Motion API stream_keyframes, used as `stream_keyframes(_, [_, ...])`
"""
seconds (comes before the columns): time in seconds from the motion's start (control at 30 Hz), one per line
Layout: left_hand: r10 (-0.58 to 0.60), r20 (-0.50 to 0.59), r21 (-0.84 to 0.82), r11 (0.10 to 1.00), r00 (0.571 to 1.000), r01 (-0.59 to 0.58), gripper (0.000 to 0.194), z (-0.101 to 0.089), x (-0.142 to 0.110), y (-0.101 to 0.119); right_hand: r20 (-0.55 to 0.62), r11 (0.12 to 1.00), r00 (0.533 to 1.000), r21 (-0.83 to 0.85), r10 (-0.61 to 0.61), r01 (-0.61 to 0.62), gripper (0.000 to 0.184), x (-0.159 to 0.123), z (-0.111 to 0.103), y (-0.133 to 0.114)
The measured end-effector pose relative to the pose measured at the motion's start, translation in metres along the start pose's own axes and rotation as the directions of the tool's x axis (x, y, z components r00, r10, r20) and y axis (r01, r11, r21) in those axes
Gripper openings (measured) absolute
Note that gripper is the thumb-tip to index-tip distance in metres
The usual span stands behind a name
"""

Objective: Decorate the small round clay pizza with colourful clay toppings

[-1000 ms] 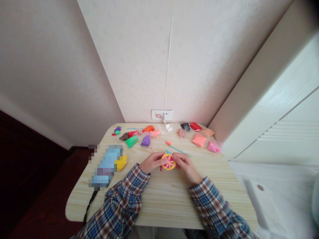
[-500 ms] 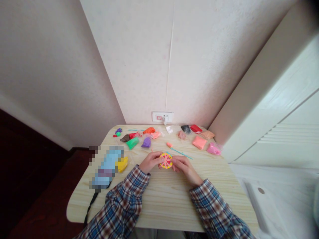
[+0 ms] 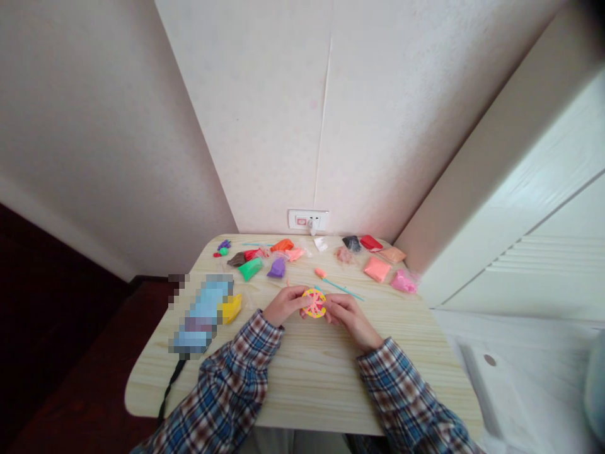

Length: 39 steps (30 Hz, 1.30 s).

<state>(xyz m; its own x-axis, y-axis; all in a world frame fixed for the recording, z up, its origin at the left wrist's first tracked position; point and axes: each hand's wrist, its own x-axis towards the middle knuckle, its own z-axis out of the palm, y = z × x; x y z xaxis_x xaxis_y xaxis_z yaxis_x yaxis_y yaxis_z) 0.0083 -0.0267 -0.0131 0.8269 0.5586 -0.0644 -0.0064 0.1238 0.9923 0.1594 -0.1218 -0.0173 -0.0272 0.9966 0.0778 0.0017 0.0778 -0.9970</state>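
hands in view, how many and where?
2: the left hand at the left side of the yellow-rimmed disc, the right hand at its right edge. No third hand shows.

A pale, wood-grained worktop [image 3: 321,384] with rounded corners carries a pixelated light-blue object [image 3: 202,315] at left, with a yellow packet [image 3: 231,309] just beside it. Farther back lie a green packet [image 3: 250,269], a purple packet [image 3: 276,268] and an orange packet [image 3: 282,245]. An orange-tipped blue stick [image 3: 341,289] slants near mid-worktop; a black packet [image 3: 351,243], coral packet [image 3: 377,269] and pink packet [image 3: 404,281] lie toward the right.
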Motion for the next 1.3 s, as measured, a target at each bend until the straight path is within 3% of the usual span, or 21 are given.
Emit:
stream_keyframes(0.27, [-0.018,0.087,0.032,0.999,0.996,0.015,0.046,0.0045,-0.0009,0.0102,-0.108,0.999,0.993,-0.037,-0.037,0.034,0.044,0.0001,-0.0011,0.0001])
stream_keyframes(0.57, [-0.007,0.086,0.013,1.000,0.996,0.006,0.040,0.0032,-0.0013,0.0070,-0.064,0.998,0.997,-0.046,-0.038,0.036,0.044,0.0002,-0.0015,0.0013])
stream_keyframes(0.93, [0.052,-0.038,-0.033,0.998,0.998,-0.053,0.034,-0.0016,0.0011,0.0023,0.109,0.999,0.994,-0.049,0.004,0.001,0.047,0.0008,0.0013,-0.0070])
stream_keyframes(1.13, [0.019,-0.012,-0.016,1.000,1.000,-0.019,0.033,0.0007,-0.0003,0.0021,0.061,0.999,0.998,-0.037,0.001,0.001,0.045,0.0012,-0.0001,-0.0040])
stream_keyframes(1.3, [0.046,-0.091,0.009,0.999,0.995,-0.045,0.035,0.0022,0.0000,0.0063,0.099,0.999,0.995,-0.050,0.011,-0.006,0.046,0.0008,0.0014,-0.0049])
